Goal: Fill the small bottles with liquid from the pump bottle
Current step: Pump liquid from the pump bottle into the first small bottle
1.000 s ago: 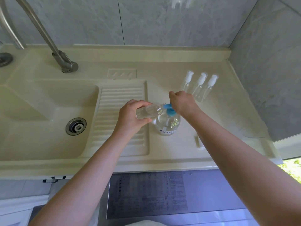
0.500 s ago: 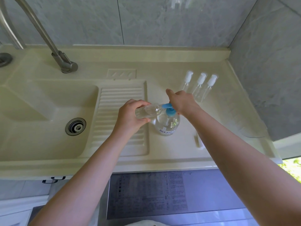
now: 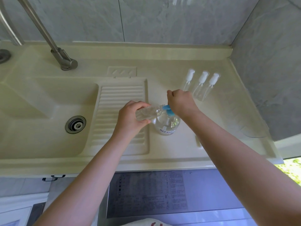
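A clear pump bottle (image 3: 167, 125) with a blue pump head (image 3: 169, 110) stands on the cream counter (image 3: 211, 128) just right of the ribbed washboard. My left hand (image 3: 130, 118) grips a small clear bottle (image 3: 147, 112), tilted on its side with its open neck against the blue spout. My right hand (image 3: 180, 101) rests on top of the pump head, fingers curled over it. Three small clear bottles with white caps (image 3: 202, 85) stand in a row behind my right hand.
A sink basin with a metal drain (image 3: 75, 124) lies at the left, a steel faucet (image 3: 63, 57) behind it. The ribbed washboard (image 3: 120, 115) slopes beside the basin. Grey tiled walls close the back and right. A white cap or small piece (image 3: 197, 141) lies near the counter's front.
My right hand has risen slightly on the pump head after pressing lower a second ago. The left hand keeps the small bottle at the spout.
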